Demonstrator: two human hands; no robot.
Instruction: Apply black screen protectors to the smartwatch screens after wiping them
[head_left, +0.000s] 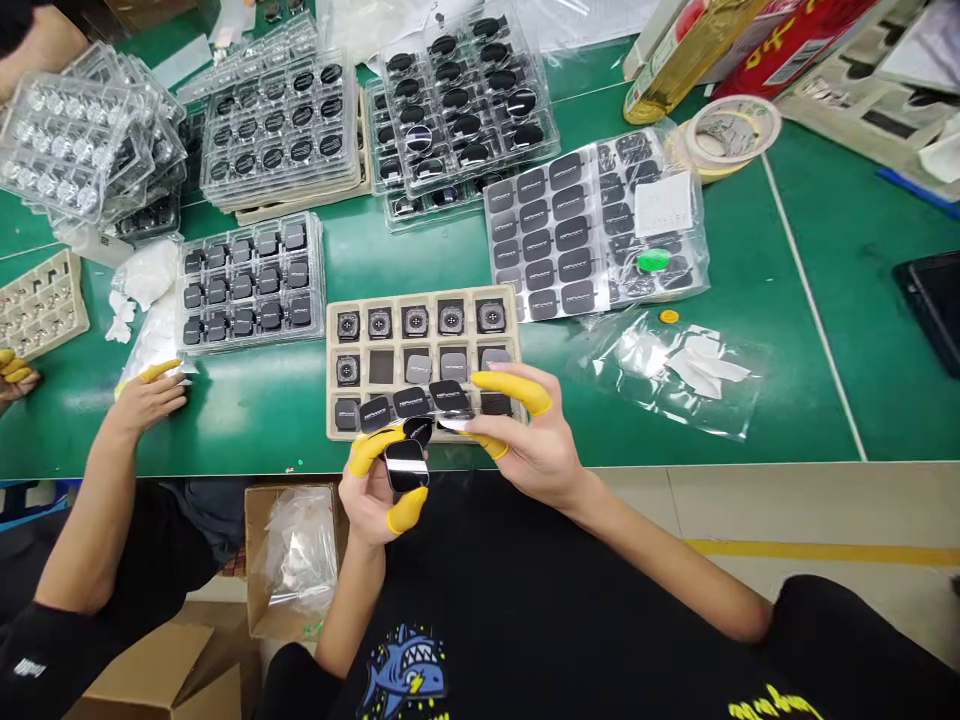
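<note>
Between the yellow-cotted fingers of my left hand (379, 490) is a black square smartwatch body (406, 466) with a glossy, light-reflecting face. My right hand (536, 430), also in yellow finger cots, pinches a strip of black printed film labels (412, 402) by its right end. The strip reaches left above the watch body, and one label lies close to my left fingertips; whether they touch is unclear. Under and behind both hands sits a beige molded tray (424, 297). Its pockets hold several watch bodies, some back side up, some covered with printed labels; my hands hide part of its front row.
Label sheets in a clear bag (544, 235) lie right of the tray. Clear trays of watch bodies (244, 280) and stacked lens trays (461, 95) stand behind. Tape rolls (731, 132), a bottle (686, 55) and a phone (934, 310) are rightward. A co-worker's hand (154, 400) rests left.
</note>
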